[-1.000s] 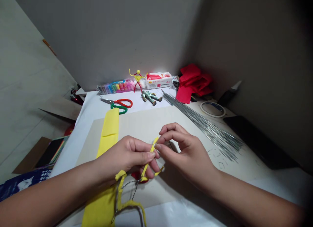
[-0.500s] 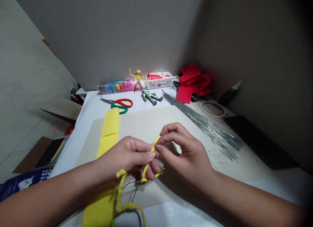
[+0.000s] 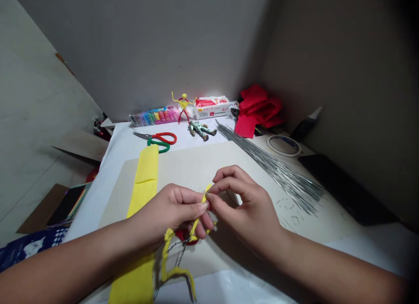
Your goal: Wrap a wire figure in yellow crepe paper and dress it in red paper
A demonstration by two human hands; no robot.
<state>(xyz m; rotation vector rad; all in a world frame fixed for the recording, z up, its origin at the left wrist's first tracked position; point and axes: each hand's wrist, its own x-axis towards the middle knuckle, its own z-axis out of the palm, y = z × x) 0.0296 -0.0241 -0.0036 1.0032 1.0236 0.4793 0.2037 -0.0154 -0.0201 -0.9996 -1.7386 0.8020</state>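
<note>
A wire figure (image 3: 164,262), partly wrapped in yellow crepe paper, hangs below my left hand (image 3: 183,208), with bare twisted wire showing in its middle. My left thumb and fingers pinch one yellow-wrapped limb of it. At that limb's upper end, my right hand (image 3: 242,203) pinches the yellow paper strip (image 3: 207,189) between thumb and forefinger, the other fingers curled. Something red shows behind the left fingers, partly hidden. Under my left forearm lies a long folded piece of yellow crepe paper (image 3: 144,177).
Scissors (image 3: 160,140) with red and green handles lie at the back left. A wire bundle (image 3: 271,168), tape roll (image 3: 284,146) and dark tablet-like slab (image 3: 347,188) are on the right. Along the back are a small yellow-red figure (image 3: 183,104), silvery toy figure (image 3: 201,130) and red paper (image 3: 258,109).
The wire figure has turned slightly, its left yellow limb shifting a little to the right. Both hands keep nearly the same pinch and place. The view has moved slightly.
</note>
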